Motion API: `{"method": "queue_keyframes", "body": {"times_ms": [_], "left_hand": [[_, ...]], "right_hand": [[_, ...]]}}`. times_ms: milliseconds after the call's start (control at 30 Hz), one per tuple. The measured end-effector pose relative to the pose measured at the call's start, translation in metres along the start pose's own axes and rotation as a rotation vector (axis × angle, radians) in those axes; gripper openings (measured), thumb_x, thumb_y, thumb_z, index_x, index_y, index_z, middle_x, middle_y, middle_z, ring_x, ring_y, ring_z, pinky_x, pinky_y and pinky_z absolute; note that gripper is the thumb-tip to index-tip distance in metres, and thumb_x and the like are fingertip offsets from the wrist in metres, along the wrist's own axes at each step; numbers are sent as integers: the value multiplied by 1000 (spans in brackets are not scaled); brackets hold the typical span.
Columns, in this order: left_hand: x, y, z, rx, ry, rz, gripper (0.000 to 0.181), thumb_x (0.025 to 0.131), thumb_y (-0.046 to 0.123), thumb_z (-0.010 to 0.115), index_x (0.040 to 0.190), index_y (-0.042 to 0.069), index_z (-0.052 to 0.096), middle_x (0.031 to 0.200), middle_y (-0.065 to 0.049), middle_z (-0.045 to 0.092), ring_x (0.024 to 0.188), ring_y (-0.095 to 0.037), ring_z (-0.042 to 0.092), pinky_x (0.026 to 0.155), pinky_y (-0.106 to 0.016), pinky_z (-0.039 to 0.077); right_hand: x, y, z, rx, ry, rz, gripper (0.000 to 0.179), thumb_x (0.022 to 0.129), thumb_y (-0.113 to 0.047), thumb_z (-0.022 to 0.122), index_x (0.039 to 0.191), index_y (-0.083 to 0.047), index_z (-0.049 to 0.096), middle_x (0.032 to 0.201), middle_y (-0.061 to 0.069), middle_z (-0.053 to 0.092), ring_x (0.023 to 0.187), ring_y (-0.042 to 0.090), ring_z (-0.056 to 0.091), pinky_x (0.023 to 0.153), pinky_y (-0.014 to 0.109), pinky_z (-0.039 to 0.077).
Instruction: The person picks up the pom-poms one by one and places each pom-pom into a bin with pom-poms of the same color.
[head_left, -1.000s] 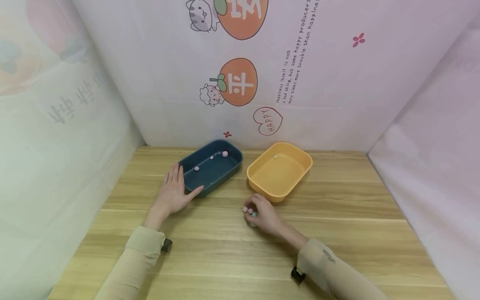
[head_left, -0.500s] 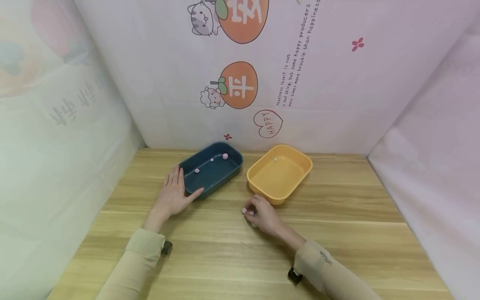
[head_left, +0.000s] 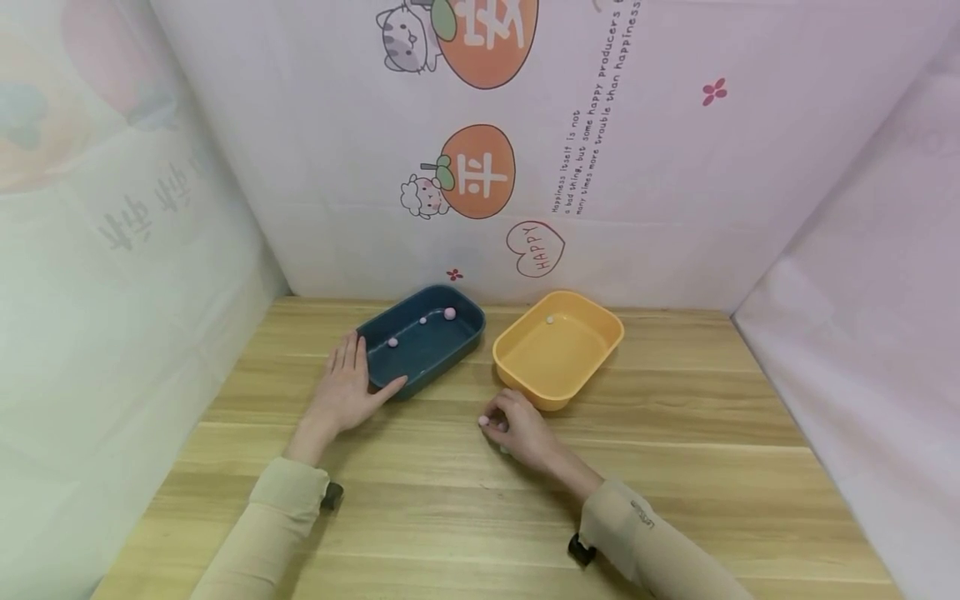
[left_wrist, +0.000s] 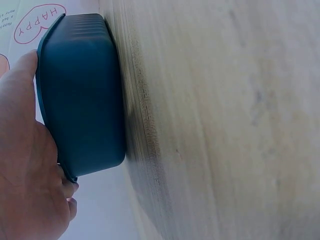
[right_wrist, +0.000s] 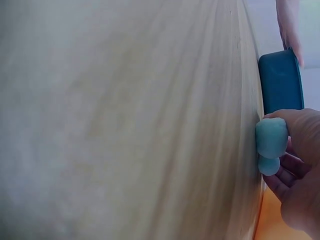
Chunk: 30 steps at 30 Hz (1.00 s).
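My left hand [head_left: 347, 398] rests on the near left end of a dark blue tub [head_left: 420, 350], fingers straight over its rim and thumb spread along the near side. Several small pink balls [head_left: 450, 313] lie inside that tub. In front of the yellow tub [head_left: 555, 392], my right hand [head_left: 528, 429] pinches a small pink ball [head_left: 483, 421] between thumb and forefinger tips. Beside its fingers in the right wrist view are a larger mint-coloured ball [right_wrist: 272, 138] and a smaller mint ball [right_wrist: 269, 166]. Another pinkish ball shows partly within the curve of the fingers.
One small pale ball [head_left: 550, 320] lies in the yellow tub. Both tubs stand near the back of the wooden table [head_left: 420, 517], close to a printed white cloth [head_left: 637, 250]. White cloth sides rise at left and right.
My right hand has shifted slightly left, drawing the pink ball at its fingertips away from the other balls. The left hand keeps its place on the blue tub.
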<state>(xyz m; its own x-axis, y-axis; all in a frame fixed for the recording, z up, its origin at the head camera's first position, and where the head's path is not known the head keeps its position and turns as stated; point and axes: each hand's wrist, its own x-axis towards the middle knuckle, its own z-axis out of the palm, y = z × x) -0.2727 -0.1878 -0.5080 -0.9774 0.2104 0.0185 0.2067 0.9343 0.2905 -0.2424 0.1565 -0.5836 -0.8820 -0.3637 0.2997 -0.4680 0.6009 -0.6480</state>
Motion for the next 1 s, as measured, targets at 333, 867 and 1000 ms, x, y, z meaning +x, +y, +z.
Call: {"method": "queue_keyframes", "body": {"times_ms": [333, 867, 1000], "left_hand": [[-1, 1, 2, -4, 7, 6, 123, 103, 82, 45, 171, -12, 7, 182, -33, 3, 172, -50, 5, 141, -64, 9], [1, -4, 5, 0, 5, 0, 126, 102, 86, 42, 172, -11, 3, 183, -32, 0, 173, -49, 4, 141, -63, 9], [4, -5, 4, -1, 10, 7, 126, 102, 86, 41, 172, -11, 3, 183, -32, 1, 173, -48, 3, 141, -63, 9]], "right_hand": [[-4, -1, -5, 58, 7, -160, 13, 103, -24, 79, 106, -12, 75, 102, 0, 69, 89, 7, 59, 69, 18, 55], [18, -60, -36, -2, 24, -174, 17, 95, -6, 85, 107, -6, 73, 109, 9, 72, 109, 26, 69, 96, 47, 63], [27, -65, -36, -24, 16, -162, 17, 95, -5, 85, 108, -5, 74, 110, 10, 73, 110, 27, 68, 97, 47, 62]]}}
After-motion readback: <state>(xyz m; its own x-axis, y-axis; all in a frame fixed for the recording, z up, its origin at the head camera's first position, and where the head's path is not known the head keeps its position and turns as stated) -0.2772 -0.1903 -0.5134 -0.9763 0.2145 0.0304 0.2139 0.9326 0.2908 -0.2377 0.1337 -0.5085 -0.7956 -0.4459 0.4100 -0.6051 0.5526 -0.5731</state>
